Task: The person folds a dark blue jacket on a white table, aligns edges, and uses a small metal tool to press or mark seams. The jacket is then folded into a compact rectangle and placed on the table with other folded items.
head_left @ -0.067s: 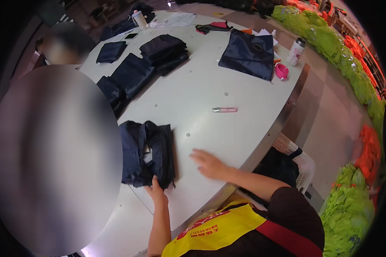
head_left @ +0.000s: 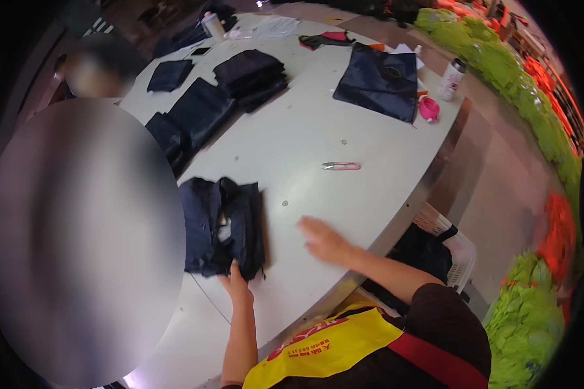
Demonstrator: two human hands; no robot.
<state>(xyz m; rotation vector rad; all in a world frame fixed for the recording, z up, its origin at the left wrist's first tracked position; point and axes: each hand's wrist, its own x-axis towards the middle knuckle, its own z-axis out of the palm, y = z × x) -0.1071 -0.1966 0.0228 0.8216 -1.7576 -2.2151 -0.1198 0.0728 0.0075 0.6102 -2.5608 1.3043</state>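
Observation:
A thick bundle of folded dark navy fabric (head_left: 204,223) lies on the white table in front of me, with a small pale patch showing in its middle. My left hand (head_left: 238,285) grips the bundle's near edge, thumb on top and the other fingers hidden by the cloth. To the right, my right hand (head_left: 324,243) hovers over the table near its edge, apart from the bundle. Its fingers stretch forward and nothing shows in them. Farther off lies a pair of pink-handled thread snips (head_left: 341,166).
Dark folded stacks (head_left: 250,78) line the table's far left side. A flat dark cloth piece (head_left: 379,81), a flask (head_left: 452,80) and a pink cup-like lid (head_left: 428,109) occupy the far right. A white basket (head_left: 464,256) stands beside the table; green garment heaps (head_left: 525,324) lie beyond. A person stands left.
My right hand has moved slightly right and away from me. The bundle has shifted a little farther off, with my left hand still on its near edge.

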